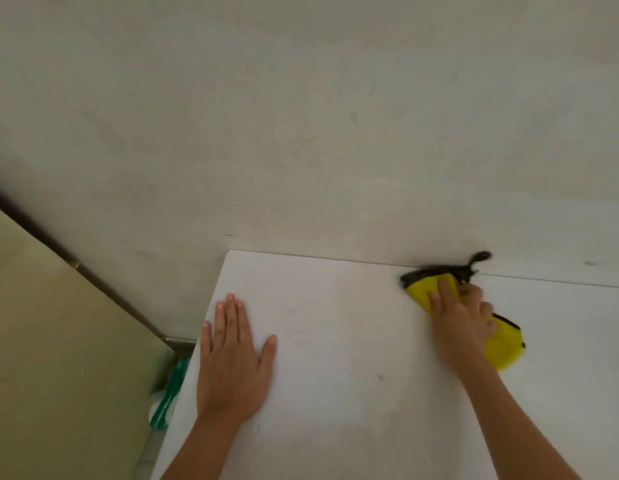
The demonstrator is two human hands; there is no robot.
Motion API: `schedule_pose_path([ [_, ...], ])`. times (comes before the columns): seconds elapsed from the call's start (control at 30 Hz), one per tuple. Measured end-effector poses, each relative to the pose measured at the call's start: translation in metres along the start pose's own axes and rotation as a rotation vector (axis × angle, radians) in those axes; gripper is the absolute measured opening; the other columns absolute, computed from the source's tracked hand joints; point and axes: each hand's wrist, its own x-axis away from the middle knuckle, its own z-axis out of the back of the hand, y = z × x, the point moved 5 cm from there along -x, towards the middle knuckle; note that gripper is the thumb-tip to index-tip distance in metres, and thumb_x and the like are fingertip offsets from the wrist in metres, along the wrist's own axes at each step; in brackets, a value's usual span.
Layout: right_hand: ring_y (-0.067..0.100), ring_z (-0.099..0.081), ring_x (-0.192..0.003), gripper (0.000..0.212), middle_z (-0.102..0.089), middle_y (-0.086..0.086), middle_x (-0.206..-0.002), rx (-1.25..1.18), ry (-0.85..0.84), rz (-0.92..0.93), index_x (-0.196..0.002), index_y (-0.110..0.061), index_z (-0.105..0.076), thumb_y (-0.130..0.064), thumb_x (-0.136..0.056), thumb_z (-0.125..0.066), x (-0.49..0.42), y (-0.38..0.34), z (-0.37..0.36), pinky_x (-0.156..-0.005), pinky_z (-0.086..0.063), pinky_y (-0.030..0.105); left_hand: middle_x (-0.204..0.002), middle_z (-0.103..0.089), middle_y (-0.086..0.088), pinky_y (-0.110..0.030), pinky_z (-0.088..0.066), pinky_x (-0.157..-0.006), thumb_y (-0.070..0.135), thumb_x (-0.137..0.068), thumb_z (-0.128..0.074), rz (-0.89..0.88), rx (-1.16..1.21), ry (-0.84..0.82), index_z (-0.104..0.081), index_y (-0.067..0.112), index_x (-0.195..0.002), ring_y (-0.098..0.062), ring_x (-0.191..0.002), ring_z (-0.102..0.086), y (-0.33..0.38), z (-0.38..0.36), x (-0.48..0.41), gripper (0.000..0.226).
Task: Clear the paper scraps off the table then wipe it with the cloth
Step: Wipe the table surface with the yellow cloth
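The right hand (462,322) presses, fingers partly curled, on a yellow black-edged cloth (502,348) at the white table's (335,358) far edge; the left hand (232,358) lies flat, open, well apart.

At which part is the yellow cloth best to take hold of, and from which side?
Probably the near lobe of the yellow cloth, from the right: it sticks out free past the right hand holding its middle. The black loop lies against the wall.
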Motion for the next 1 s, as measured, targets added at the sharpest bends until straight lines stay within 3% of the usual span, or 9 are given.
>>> schedule_pose_path([
  [0.13, 0.038, -0.046, -0.115, 0.038, -0.048, 0.017, -0.119, -0.335, 0.037, -0.054, -0.121, -0.007, -0.049, -0.032, -0.092, -0.047, 0.014, -0.053, 0.000, -0.101, -0.032, 0.042, -0.154, 0.010, -0.003, -0.033, 0.008, -0.116, 0.060, -0.076, 0.004, 0.010, -0.006, -0.014, 0.008, 0.009, -0.143, -0.013, -0.140, 0.016, 0.001, 0.000, 0.001, 0.085],
  [0.23, 0.031, -0.050, -0.116, 0.038, -0.049, 0.012, -0.124, -0.378, -0.061, 0.321, -0.127, -0.010, -0.041, -0.032, -0.096, -0.044, 0.070, -0.162, -0.023, -0.100, -0.033, 0.034, -0.156, 0.003, -0.003, -0.033, 0.007, -0.115, 0.061, -0.076, 0.002, 0.016, 0.003, 0.000, 0.001, 0.008, -0.145, -0.012, -0.141, 0.012, 0.001, 0.001, -0.001, 0.087],
  [0.37, 0.037, -0.030, -0.133, 0.074, -0.024, 0.020, -0.151, -0.134, -0.255, 0.748, -0.143, -0.007, -0.031, -0.049, -0.086, -0.010, 0.120, -0.215, -0.064, -0.110, -0.024, 0.043, -0.156, -0.003, -0.005, -0.034, 0.006, -0.114, 0.061, -0.074, -0.002, 0.008, -0.007, -0.010, 0.002, 0.009, -0.142, -0.011, -0.140, 0.010, -0.002, -0.002, -0.002, 0.085],
  [0.53, 0.037, -0.031, -0.134, 0.063, -0.025, 0.017, -0.153, 0.052, -0.014, 0.405, -0.144, -0.025, -0.033, -0.050, -0.090, -0.011, 0.042, -0.095, -0.040, -0.108, -0.025, 0.047, -0.156, 0.001, -0.003, -0.035, 0.004, -0.116, 0.060, -0.077, 0.000, 0.001, -0.016, -0.020, -0.004, 0.006, -0.146, -0.013, -0.142, 0.008, 0.000, -0.001, -0.001, 0.087],
  [0.63, 0.043, -0.039, -0.119, 0.043, -0.033, 0.026, -0.142, 0.029, 0.141, 0.024, -0.136, -0.012, -0.043, -0.031, -0.099, -0.033, 0.000, 0.000, 0.000, -0.099, -0.034, 0.050, -0.156, -0.001, -0.006, -0.038, 0.001, -0.116, 0.058, -0.078, 0.001, 0.001, -0.040, -0.024, -0.004, 0.005, -0.146, -0.016, -0.144, 0.004, 0.000, -0.001, 0.000, 0.086],
  [0.7, 0.043, -0.041, -0.114, 0.038, -0.038, 0.028, -0.131, -0.062, 0.139, -0.071, -0.127, -0.002, -0.048, -0.024, -0.099, -0.036, -0.009, 0.018, 0.015, -0.097, -0.037, 0.050, -0.156, -0.003, -0.007, -0.039, -0.002, -0.117, 0.057, -0.079, 0.001, 0.002, -0.060, -0.033, -0.004, 0.004, -0.146, -0.018, -0.144, 0.001, 0.000, -0.002, 0.000, 0.085],
  [0.77, 0.036, -0.046, -0.110, 0.027, -0.045, 0.024, -0.122, -0.245, 0.101, -0.040, -0.116, -0.003, -0.051, -0.019, -0.097, -0.040, 0.001, -0.010, 0.010, -0.097, -0.038, 0.039, -0.156, -0.004, -0.008, -0.040, -0.002, -0.117, 0.057, -0.079, 0.001, 0.004, -0.073, -0.036, -0.005, 0.004, -0.146, -0.018, -0.145, -0.001, 0.000, -0.002, 0.000, 0.085],
  [0.83, 0.024, -0.052, -0.096, 0.018, -0.055, 0.010, -0.105, -0.165, 0.084, 0.048, -0.102, -0.020, -0.053, -0.033, -0.097, -0.041, 0.037, -0.066, -0.003, -0.092, -0.040, 0.029, -0.157, -0.003, -0.007, -0.039, -0.001, -0.117, 0.057, -0.077, 0.003, 0.007, -0.076, -0.043, -0.004, 0.005, -0.146, -0.018, -0.145, -0.001, 0.001, -0.002, -0.001, 0.086],
  [1.0, 0.021, -0.064, -0.082, 0.041, -0.068, 0.006, -0.107, -0.075, -0.080, 0.529, -0.107, -0.020, -0.068, -0.038, -0.085, -0.038, 0.163, -0.154, -0.041, -0.070, -0.052, 0.025, -0.157, -0.001, -0.005, -0.040, -0.001, -0.116, 0.055, -0.074, 0.003, -0.004, -0.070, -0.077, -0.003, 0.007, -0.146, -0.017, -0.144, 0.000, -0.002, -0.002, -0.002, 0.087],
])
